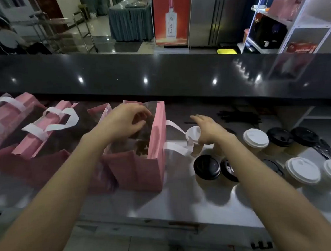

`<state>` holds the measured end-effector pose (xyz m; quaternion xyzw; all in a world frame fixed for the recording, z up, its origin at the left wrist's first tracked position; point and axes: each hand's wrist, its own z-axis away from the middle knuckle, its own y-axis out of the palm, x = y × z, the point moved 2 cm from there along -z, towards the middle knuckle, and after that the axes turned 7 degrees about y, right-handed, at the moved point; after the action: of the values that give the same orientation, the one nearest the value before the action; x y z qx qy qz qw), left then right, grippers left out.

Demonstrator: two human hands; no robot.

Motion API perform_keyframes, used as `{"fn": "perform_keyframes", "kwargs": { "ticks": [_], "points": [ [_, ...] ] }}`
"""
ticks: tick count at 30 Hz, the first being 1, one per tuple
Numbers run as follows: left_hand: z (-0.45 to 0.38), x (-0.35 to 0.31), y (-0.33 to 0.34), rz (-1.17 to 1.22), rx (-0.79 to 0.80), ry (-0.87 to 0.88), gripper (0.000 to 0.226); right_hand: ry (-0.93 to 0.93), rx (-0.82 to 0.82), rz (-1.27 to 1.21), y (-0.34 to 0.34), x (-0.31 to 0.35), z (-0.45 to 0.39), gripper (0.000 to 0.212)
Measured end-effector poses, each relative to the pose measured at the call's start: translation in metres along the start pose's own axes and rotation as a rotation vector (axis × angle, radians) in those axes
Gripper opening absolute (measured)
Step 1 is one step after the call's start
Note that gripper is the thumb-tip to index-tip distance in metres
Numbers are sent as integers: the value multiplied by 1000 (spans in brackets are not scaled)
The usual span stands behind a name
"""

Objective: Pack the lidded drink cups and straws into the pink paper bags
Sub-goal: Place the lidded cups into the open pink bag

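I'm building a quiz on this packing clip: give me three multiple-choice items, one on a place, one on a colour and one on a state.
1. Where does the open pink bag stand relative to the cups?
A. left of them
B. right of them
C. behind them

2. What colour is the lid of the cup at the right hand?
A. black
B. white
C. pink

3. What is the left hand doing?
A. lying flat on the counter
B. lifting a cup
C. reaching into the open bag's mouth

Key: 1 A, the cups cluster to its right; 2 B, a white lid shows beside the fingers; 3 C, its curled fingers sit at the bag's top.
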<state>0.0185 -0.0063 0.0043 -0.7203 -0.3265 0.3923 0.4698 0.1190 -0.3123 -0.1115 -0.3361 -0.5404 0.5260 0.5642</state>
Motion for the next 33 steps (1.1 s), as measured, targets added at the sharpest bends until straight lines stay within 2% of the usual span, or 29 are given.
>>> {"fn": "perform_keyframes", "kwargs": {
  "ticks": [3, 4, 6, 10, 14, 16, 19, 22, 25, 29, 33],
  "points": [
    [-20, 15, 5, 8, 48, -26, 32, 17, 183, 50, 8, 0, -14, 136],
    [-24, 18, 7, -6, 82, -44, 32, 65, 243, 45, 9, 4, -11, 139],
    [-33, 31, 6, -3, 88, -57, 31, 79, 229, 70, 4, 8, -17, 133],
    [-42, 53, -9, -20, 50, -57, 27, 95, -89, 74, -49, 14, -17, 105],
    [-43, 76, -21, -77, 68, -46, 14, 41, -445, -130, -115, 45, -2, 105],
    [-39, 88, -23, -123, 141, -53, 17, -39, -512, -274, -137, 73, 6, 108],
    [-29, 105, -22, -109, 237, -60, 39, -158, -432, -433, -145, 112, 16, 105],
    [-17, 120, -15, -86, 314, -51, 80, -239, -261, -411, -135, 144, 22, 93],
    [-7, 128, -8, 6, 352, -56, 110, -270, -86, -323, -121, 168, 21, 96],
    [2, 135, -6, 46, 375, -30, 132, -231, 119, -90, -94, 194, 13, 95],
    [6, 137, -2, 57, 411, -14, 139, -206, 162, 41, -70, 210, 0, 99]
  ]
}}
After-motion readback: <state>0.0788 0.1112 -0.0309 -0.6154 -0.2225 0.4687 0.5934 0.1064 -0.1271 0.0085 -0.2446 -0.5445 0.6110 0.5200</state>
